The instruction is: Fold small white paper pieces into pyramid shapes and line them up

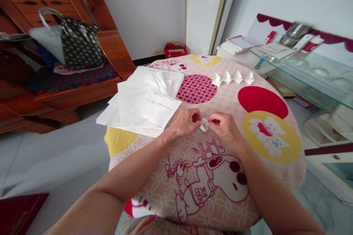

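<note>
A small folded white paper piece (204, 125) is held just above the patterned tablecloth near the middle of the round table. My left hand (187, 121) pinches its left side between thumb and finger. On its right side, my right hand (224, 126) pinches it the same way. The piece looks diamond-shaped with creases; its finer folds are too small to make out. Beyond my hands, several finished-looking pointed paper shapes (227, 77) stand in a row. Left of my hands lies a spread stack of white paper sheets (129, 108), some with printed text.
The round table's cloth (165, 176) carries cartoon prints. At right stands a glass shelf (311, 77) with metal containers (296, 31) and papers. A wooden bench (79, 91) on the left holds a dark patterned bag (78, 42). A red bag (175, 50) sits on the floor behind.
</note>
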`<state>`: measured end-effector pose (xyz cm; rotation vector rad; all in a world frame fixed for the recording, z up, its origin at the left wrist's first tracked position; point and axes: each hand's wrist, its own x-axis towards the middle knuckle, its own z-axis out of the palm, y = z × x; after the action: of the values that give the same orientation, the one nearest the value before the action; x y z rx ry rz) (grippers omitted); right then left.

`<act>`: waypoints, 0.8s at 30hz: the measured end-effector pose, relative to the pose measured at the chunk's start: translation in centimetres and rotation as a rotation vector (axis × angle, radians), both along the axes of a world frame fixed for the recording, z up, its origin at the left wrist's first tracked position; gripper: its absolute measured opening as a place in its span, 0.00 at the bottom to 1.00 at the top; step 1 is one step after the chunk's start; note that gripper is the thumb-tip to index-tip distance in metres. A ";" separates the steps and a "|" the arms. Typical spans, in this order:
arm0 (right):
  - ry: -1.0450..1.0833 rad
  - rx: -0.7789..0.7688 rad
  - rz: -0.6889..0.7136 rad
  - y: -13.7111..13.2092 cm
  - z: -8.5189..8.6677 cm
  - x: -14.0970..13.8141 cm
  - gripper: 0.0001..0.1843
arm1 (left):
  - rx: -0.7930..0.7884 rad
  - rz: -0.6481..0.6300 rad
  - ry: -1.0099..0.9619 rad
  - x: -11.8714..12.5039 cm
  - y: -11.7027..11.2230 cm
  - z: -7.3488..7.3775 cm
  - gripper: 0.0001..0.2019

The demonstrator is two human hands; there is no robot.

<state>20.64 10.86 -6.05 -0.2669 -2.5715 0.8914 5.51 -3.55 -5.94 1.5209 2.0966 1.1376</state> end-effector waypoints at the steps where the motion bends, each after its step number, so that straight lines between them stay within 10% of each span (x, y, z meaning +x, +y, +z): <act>1: -0.007 -0.013 -0.009 0.1 0.1 0.1 0.07 | 0.010 -0.006 -0.005 -0.1 0.0 0.0 0.04; 24: -0.064 -0.119 -0.029 0.2 0.6 0.2 0.06 | -0.041 0.007 0.025 0.6 0.3 -0.4 0.06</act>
<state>20.80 11.07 -5.48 -0.3712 -2.5691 1.0433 6.15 -3.23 -6.32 1.5178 2.1305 1.0765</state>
